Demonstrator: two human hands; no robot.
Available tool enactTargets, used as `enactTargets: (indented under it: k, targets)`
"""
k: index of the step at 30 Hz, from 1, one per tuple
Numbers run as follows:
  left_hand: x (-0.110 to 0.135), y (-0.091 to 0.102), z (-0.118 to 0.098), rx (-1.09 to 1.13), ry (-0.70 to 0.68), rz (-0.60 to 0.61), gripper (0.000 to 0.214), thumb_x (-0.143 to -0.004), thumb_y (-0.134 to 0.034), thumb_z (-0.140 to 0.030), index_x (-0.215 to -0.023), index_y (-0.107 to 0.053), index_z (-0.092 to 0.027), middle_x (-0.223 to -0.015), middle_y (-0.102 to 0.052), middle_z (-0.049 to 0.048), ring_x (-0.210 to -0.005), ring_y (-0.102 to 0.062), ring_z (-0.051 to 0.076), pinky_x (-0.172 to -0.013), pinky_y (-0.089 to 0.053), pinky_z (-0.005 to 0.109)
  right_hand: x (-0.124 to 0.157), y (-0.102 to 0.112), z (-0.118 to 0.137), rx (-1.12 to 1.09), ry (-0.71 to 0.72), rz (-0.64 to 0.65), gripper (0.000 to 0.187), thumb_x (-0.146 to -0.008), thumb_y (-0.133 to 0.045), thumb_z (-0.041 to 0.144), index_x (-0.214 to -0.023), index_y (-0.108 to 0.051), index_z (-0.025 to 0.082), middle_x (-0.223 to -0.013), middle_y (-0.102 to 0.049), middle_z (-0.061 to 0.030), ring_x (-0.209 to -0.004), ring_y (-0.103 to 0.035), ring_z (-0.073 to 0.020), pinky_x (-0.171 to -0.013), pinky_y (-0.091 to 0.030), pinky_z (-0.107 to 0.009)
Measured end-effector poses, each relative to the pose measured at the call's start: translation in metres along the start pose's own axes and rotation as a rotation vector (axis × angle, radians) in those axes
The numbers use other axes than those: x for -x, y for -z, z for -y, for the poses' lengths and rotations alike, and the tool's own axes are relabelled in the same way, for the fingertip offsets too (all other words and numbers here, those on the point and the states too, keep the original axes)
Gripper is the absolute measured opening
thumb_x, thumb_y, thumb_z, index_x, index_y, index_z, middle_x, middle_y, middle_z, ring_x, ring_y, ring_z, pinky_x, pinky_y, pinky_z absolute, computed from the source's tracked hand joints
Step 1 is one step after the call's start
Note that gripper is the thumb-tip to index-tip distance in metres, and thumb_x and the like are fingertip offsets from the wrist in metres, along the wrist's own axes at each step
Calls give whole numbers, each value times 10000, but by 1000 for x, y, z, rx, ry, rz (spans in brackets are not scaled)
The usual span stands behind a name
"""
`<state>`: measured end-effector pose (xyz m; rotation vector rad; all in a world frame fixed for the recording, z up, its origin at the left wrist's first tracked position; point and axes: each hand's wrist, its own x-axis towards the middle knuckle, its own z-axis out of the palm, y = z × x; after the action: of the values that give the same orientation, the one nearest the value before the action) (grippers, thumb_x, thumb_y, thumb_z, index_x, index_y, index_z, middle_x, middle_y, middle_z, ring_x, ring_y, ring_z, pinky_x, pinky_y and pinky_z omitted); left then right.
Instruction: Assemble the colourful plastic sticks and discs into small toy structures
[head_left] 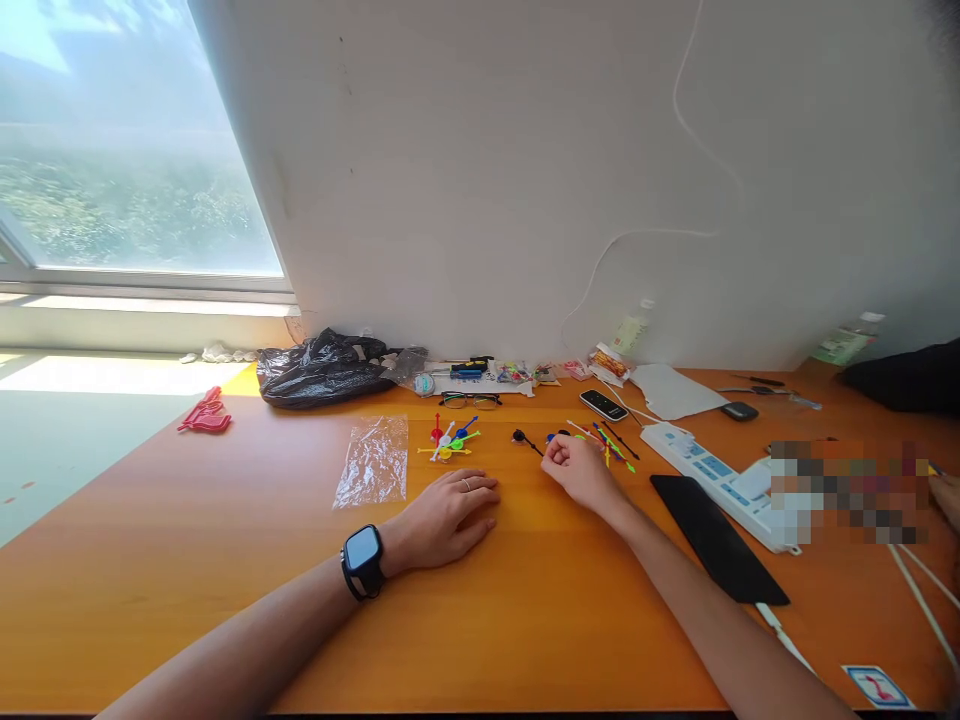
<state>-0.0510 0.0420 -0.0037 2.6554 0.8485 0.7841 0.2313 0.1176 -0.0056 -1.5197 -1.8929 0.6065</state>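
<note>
My left hand (446,515) rests palm down on the wooden table, its fingers stretched out and holding nothing. Beyond its fingertips lies a cluster of small plastic arrow spinners (450,438) in red, blue, white, green and yellow. My right hand (581,470) is closed in a pinch at the shaft end of a black arrow spinner (519,437), whose round base points away to the left. Partly hidden behind that hand is a second group of coloured arrow spinners (619,445). A clear plastic bag (373,462) lies flat to the left of the first cluster.
A black plastic bag (322,370) and eyeglasses (470,401) lie toward the wall. On the right are a black remote-like device (603,405), a white power strip (712,480) and a black phone (716,535) with a cable. Another person's hand (946,498) shows at the right edge.
</note>
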Motion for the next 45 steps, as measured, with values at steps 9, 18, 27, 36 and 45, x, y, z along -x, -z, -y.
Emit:
enactTargets:
  k: [9, 18, 27, 36, 45]
  targets:
    - [0, -2, 1, -6, -8, -24, 191, -1006, -577, -293, -1172, -665, -261, -1242, -705, 112, -1197, -666, 278, -1056, -546, 466, -1, 15, 8, -88, -28, 51, 117, -744, -630, 315, -713, -621, 203, -614, -644, -14, -560, -574, -169, -530, -392, -265]
    - [1, -1, 0, 2, 13, -24, 262, -987, -591, -265, -1248, -617, -256, -1276, -682, 116, -1190, -664, 278, -1052, -546, 461, -2, 15, 4, 69, 43, -33, 95, -748, -629, 282, -696, -625, 203, -639, -640, -21, -591, -563, -173, -573, -423, -277]
    - [5, -15, 10, -11, 168, -149, 570, -932, -655, -244, -1462, -443, -237, -1355, -620, 145, -1289, -583, 313, -1084, -524, 498, 9, 10, 14, -259, 57, 457, 121, -756, -702, 298, -736, -682, 180, -628, -625, 14, -577, -530, -132, -556, -372, -245]
    - [3, -1, 0, -80, 254, -122, 364, -836, -681, -221, -1189, -595, -209, -1072, -692, 121, -960, -687, 293, -824, -585, 431, 8, 6, 16, -316, 56, 354, 248, -823, -699, 418, -819, -628, 180, -701, -600, 18, -594, -522, -122, -562, -395, -248]
    - [4, -10, 3, 16, 271, -236, 397, -910, -698, -322, -1263, -538, -236, -1089, -705, 95, -937, -697, 256, -821, -576, 383, 16, -5, 30, -573, -44, 289, 456, -779, -796, 577, -889, -615, 173, -761, -641, -3, -561, -560, -113, -479, -415, -232]
